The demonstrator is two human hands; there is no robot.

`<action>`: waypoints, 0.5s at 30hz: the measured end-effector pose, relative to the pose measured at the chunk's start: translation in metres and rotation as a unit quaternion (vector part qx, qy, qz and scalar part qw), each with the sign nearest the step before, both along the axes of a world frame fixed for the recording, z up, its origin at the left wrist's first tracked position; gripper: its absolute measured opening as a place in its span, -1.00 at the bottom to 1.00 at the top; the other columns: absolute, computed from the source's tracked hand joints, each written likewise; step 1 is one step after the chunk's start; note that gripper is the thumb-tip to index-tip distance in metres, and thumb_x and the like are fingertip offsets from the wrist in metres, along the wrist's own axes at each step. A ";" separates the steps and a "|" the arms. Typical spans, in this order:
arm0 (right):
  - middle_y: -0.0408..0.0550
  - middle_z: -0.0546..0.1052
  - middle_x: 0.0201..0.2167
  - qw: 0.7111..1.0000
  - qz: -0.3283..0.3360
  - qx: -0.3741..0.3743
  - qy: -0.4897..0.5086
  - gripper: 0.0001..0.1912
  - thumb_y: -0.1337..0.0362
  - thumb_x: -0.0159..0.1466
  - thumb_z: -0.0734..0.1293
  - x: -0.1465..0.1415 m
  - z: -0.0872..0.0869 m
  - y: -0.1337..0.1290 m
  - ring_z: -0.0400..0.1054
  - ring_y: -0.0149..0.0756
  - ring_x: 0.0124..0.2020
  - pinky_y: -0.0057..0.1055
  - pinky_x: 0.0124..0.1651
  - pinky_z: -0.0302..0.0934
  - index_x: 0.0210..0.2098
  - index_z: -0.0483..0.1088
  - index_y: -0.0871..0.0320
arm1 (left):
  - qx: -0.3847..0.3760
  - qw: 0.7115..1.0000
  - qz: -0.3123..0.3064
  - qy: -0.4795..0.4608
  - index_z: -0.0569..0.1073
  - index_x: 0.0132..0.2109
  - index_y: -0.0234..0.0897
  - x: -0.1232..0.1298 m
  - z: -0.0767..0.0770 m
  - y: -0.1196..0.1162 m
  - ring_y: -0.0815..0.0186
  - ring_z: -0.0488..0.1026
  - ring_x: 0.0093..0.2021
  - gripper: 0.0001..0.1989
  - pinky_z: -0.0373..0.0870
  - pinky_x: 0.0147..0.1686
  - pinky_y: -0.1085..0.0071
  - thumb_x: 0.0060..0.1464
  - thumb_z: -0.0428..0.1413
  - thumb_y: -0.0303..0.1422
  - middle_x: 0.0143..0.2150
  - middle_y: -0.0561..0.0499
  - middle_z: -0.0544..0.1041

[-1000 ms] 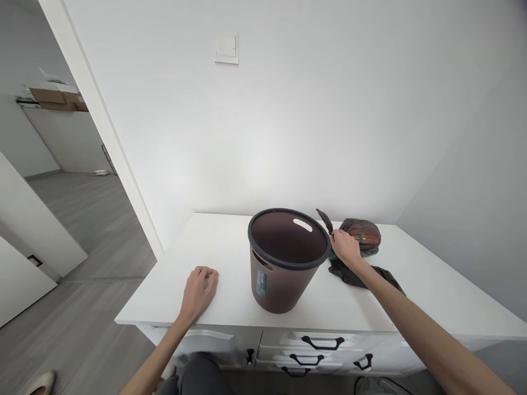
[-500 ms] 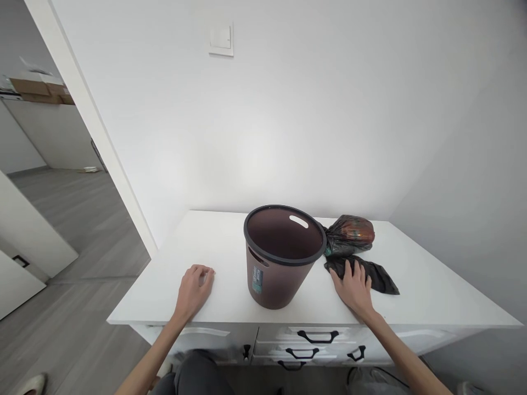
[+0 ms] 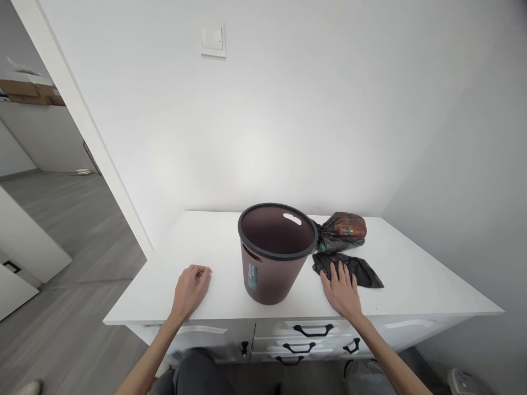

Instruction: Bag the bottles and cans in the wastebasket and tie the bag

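Observation:
A brown plastic trash can (image 3: 269,277) with a dark rim stands upright on the white cabinet top between my hands. My left hand (image 3: 191,288) rests on the surface to its left, fingers loosely curled and thumb near the forefinger; nothing shows in it. To the can's right, my right hand (image 3: 341,288) lies flat with fingers spread, the fingertips on a flattened black plastic bag (image 3: 364,272). Just behind that bag, a filled and knotted black plastic bag (image 3: 342,231) lies on its side, with something orange-red showing through. Its knotted end is partly behind the can.
The white cabinet top (image 3: 428,288) meets a wall at the back and right. Drawers with black handles (image 3: 313,330) sit below its front edge. A light switch (image 3: 213,39) is on the wall. At left, a doorway shows grey floor (image 3: 111,230) and cardboard boxes (image 3: 24,90).
The view has shifted slightly, so everything appears a little further left. Both hands stay in about the same places relative to the can and the flat bag.

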State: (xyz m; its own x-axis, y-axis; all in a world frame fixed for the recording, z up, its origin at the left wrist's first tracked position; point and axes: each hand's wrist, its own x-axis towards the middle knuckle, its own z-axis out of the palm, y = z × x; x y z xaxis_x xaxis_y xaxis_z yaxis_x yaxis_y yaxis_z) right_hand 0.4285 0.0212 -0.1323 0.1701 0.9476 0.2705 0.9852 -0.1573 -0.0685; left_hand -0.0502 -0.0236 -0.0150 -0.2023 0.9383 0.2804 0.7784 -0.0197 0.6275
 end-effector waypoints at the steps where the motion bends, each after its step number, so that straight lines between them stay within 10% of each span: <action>1: 0.33 0.08 0.53 1.000 0.005 0.005 0.004 -0.17 -0.08 0.48 -0.04 -0.002 -0.001 -0.002 -0.08 0.19 0.55 0.15 0.53 -0.21 0.50 0.13 0.39 | -0.001 1.000 -0.001 0.000 0.56 -0.21 -0.18 0.000 0.000 0.000 0.02 0.53 -0.05 -0.60 0.41 -0.01 0.13 0.25 -0.01 0.00 -0.09 -0.13 0.65; 15: 0.22 0.18 0.51 0.991 0.103 0.069 0.041 -0.30 0.03 0.51 0.01 -0.010 0.004 -0.013 0.00 0.07 0.54 0.10 0.54 -0.16 0.45 0.24 0.33 | -0.005 1.000 0.010 -0.005 0.55 -0.23 -0.18 -0.001 -0.002 0.004 0.04 0.53 -0.12 -0.56 0.39 -0.11 0.18 0.24 -0.01 0.06 -0.15 -0.12 0.66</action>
